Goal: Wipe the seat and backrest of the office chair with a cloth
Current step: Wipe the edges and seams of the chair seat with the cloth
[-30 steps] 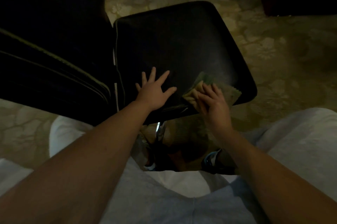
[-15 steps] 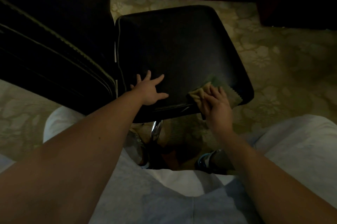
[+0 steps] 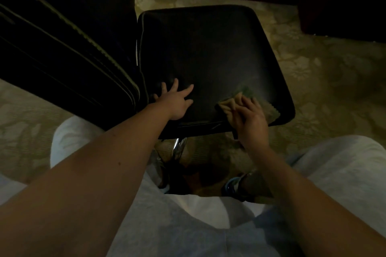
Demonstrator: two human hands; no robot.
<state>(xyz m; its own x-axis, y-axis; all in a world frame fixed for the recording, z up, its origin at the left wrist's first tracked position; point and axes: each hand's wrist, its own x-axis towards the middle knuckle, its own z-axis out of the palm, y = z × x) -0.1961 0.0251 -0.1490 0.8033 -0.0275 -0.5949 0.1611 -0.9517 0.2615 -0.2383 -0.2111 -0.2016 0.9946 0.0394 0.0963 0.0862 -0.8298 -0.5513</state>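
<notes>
Floor: patterned carpet point(image 3: 313, 68), dim light.
Cloth point(image 3: 269, 109): near right corner of seat point(image 3: 208, 52), bunched.
Right hand point(image 3: 250, 120): fingers curled over cloth, gripping it.
Left hand point(image 3: 175, 102): flat, fingers spread, pressing near left corner.
Backrest point(image 3: 62, 37): left of seat, untouched.
Technique: brace seat; firm, overlapping strokes from near edge toward far edge.

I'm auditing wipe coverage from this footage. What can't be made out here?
Head view:
backrest: top cut off by frame edge, surface lost in darkness.
cloth: partly covered by right hand.
chair base: mostly hidden beneath seat.
</notes>
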